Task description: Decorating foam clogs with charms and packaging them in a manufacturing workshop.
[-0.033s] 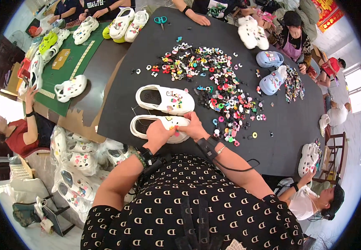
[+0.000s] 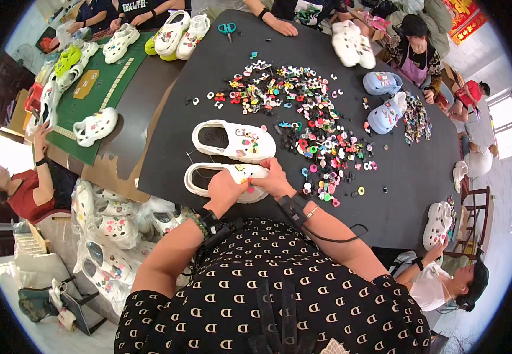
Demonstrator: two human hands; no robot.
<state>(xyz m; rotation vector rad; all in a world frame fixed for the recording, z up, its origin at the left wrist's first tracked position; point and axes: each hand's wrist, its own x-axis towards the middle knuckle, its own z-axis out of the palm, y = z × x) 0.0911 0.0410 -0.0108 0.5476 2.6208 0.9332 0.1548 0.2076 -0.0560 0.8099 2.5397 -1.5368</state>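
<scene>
Just below the middle of the frame, the nearer white clog [image 2: 250, 171] rests on the dark table [image 2: 409, 200], its heel toward the left and its toe toward the right, with both hands upon it. The right hand [image 2: 277, 180] grips the toe, fingers over the top and thumb pointing back to the left; the left hand [image 2: 226, 190] is curled over the middle of the clog, its fingertips meeting the right thumb near the toe, though whether they pinch the clog or a small piece cannot be told. Directly above lies the other white clog [image 2: 238, 144], parallel to it, with colourful decorations on its toe. A loose heap of small charms [image 2: 321, 112] spreads from the upper centre down to the right of the hands. Teal-handled scissors [image 2: 227, 28] lie near the table's top edge, and two light-blue clogs [image 2: 388, 118] sit at the upper right. At the upper left, a single white clog [image 2: 95, 127] stands on a green mat [image 2: 105, 76]; plastic-wrapped clogs [image 2: 114, 227] are heaped at the lower left.
</scene>
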